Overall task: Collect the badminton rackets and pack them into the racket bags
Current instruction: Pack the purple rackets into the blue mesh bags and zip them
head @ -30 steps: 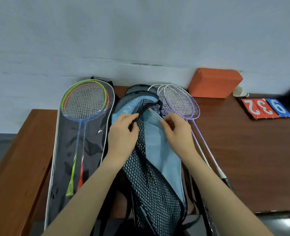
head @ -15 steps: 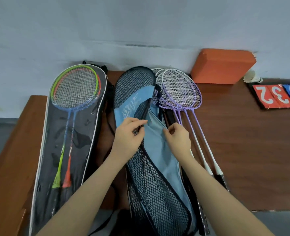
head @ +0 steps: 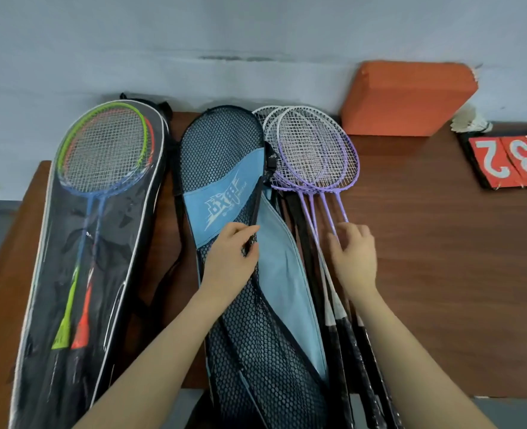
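Two racket bags are lying side by side on the brown table [head: 442,258]. The clear-fronted black bag [head: 70,274] is holding two rackets, one green-framed [head: 67,320] and one orange-framed [head: 82,323]. The blue mesh bag [head: 256,305] is lying open; the left hand [head: 229,255] is pinching its black zipper edge [head: 256,209] between thumb and fingers. Four purple-and-white rackets [head: 315,150] are overlapping just beside it, and the right hand [head: 353,258], fingers loosely spread, is touching their shafts. One orange block [head: 407,97], one shuttlecock [head: 469,122] and one scoreboard [head: 510,159] are resting near the wall.
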Available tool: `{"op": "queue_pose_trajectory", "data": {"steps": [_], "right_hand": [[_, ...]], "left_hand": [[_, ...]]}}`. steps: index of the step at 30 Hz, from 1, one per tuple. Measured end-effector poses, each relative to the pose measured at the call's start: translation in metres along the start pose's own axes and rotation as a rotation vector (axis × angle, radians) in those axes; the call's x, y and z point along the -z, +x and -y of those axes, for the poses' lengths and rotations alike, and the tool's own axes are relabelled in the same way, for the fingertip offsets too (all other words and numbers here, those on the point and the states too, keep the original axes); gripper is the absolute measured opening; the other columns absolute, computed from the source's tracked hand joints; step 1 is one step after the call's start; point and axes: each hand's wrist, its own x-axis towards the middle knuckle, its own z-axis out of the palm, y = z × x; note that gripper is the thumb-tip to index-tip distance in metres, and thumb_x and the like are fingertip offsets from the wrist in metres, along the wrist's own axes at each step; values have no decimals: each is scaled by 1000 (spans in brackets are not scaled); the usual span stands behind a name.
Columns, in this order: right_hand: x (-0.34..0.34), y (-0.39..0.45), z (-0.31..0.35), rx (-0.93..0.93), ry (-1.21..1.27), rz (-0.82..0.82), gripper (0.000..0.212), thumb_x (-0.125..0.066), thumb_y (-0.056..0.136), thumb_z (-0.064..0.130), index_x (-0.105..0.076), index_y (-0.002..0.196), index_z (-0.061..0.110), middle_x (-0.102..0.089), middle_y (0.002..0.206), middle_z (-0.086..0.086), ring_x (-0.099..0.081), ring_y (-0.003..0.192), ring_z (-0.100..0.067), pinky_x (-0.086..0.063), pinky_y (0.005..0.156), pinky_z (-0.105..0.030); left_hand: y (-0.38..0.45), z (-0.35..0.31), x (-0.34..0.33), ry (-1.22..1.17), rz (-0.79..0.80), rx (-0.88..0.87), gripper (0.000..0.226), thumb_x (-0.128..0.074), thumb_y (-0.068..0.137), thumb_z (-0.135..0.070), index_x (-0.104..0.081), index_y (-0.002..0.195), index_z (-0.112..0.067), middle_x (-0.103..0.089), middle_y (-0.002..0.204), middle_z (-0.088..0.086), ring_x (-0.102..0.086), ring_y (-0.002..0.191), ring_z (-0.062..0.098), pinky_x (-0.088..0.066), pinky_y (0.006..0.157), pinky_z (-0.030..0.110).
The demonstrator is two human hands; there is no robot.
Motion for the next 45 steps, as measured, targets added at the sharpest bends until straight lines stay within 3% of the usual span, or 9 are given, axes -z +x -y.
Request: {"op": "queue_pose_trajectory", "data": {"steps": [3,8,11,16,25,32,35,39,45], "right_hand": [[10,10,-23,-125,-121,-13,35,-61,87,19,-57,119,5,-52,117,-22,-49,101,-43,-39,86,-45],[8,24,-28,-120,-94,147,33,-55,91,21,-54,122,10,-61,115,-13,-56,103,-35,-43,82,-40],[9,23,-27,-150,-34,97,24,-52,92,15,-60,114,11,-66,108,-10,-59,98,-33,-42,72,-34],[13,14,-13,-113,44,-37,20,-56,90,17,-66,107,12,-67,105,-5,-61,97,-27,-40,71,-29],[-3,27,0,-50,-75,4,16,-56,86,16,-63,99,11,-61,95,-5,-57,89,-29,-41,66,-34],[-8,33,-7,4,-48,94,44,-59,88,23,-50,131,18,-60,113,-8,-59,96,-31,-48,82,-44],[-8,44,-8,16,-65,155,48,-58,89,24,-46,135,21,-60,115,-10,-58,99,-35,-48,82,-45],[-6,56,-6,70,-59,231,59,-55,90,16,-32,144,24,-56,128,-12,-56,107,-36,-46,81,-43],[-6,63,-11,75,3,241,55,-53,90,12,-40,141,29,-62,110,-11,-58,96,-35,-46,73,-40]], "left_hand": [[-1,1,-4,18,-27,-17,32,-62,84,-5,-64,116,-10,-56,101,-1,-50,70,12,-47,72,28],[-5,3,-3,-11,-57,47,30,-62,84,-5,-66,114,-11,-55,99,-6,-54,74,12,-46,72,25],[-4,3,1,-10,-55,54,29,-63,84,-5,-66,113,-11,-56,98,-6,-54,73,11,-48,73,27],[-2,4,0,-17,-38,58,29,-62,85,-6,-65,113,-11,-56,99,-4,-54,75,13,-46,73,25],[-3,10,-3,-35,-76,45,29,-61,85,-4,-66,113,-10,-57,99,-4,-54,72,13,-47,70,26],[-1,7,-8,-15,-50,75,29,-60,85,-6,-65,114,-12,-55,100,-8,-54,73,12,-44,74,22],[-1,4,-14,-13,-62,91,30,-59,86,-6,-65,114,-12,-57,102,-5,-54,74,13,-46,76,25],[-4,0,-16,-1,-110,99,28,-60,85,-5,-66,112,-12,-57,101,-7,-51,67,8,-42,70,19],[-7,-11,-15,18,-152,100,29,-60,85,-4,-66,113,-11,-57,98,-7,-51,65,7,-43,67,18]]}}
